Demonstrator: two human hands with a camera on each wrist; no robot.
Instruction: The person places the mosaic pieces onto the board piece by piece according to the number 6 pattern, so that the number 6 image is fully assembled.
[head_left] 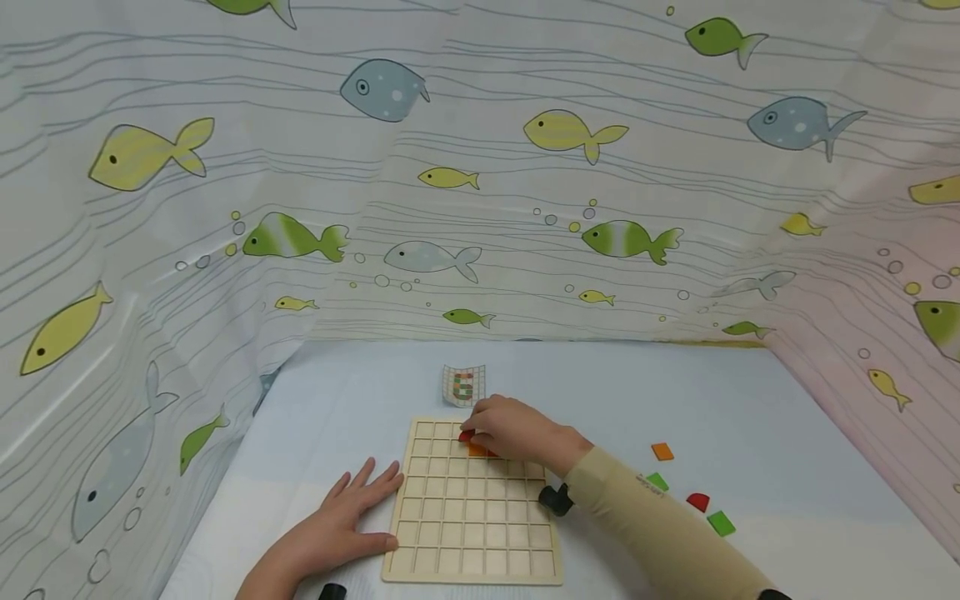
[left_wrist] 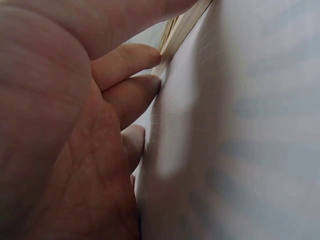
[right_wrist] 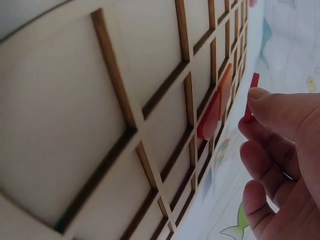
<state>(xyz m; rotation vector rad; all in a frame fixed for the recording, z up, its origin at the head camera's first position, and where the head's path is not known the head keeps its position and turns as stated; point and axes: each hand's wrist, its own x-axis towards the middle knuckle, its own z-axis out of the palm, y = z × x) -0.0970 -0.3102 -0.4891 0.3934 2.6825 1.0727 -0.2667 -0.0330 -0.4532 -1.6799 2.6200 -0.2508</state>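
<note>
In the head view a wooden grid board (head_left: 446, 535) lies on the table. My left hand (head_left: 333, 525) rests beside its left edge, fingers spread, with fingertips and thumb touching the rim; the left wrist view shows fingers (left_wrist: 127, 100) against that edge. Over the board's upper rows, my right hand (head_left: 517, 429) pinches a small red tile (head_left: 466, 436) between thumb and finger. The right wrist view has this red tile (right_wrist: 255, 80) held on edge, apart from the grid. An orange tile (right_wrist: 226, 90) and a rounded red tile (right_wrist: 210, 117) sit in neighbouring cells.
Behind the board lies a small pattern card (head_left: 464, 386). Right of it are a loose orange tile (head_left: 662, 451), a green tile (head_left: 657, 482), a rounded red tile (head_left: 698, 502) and another green tile (head_left: 722, 523). A fish-print curtain (head_left: 495, 208) surrounds the table.
</note>
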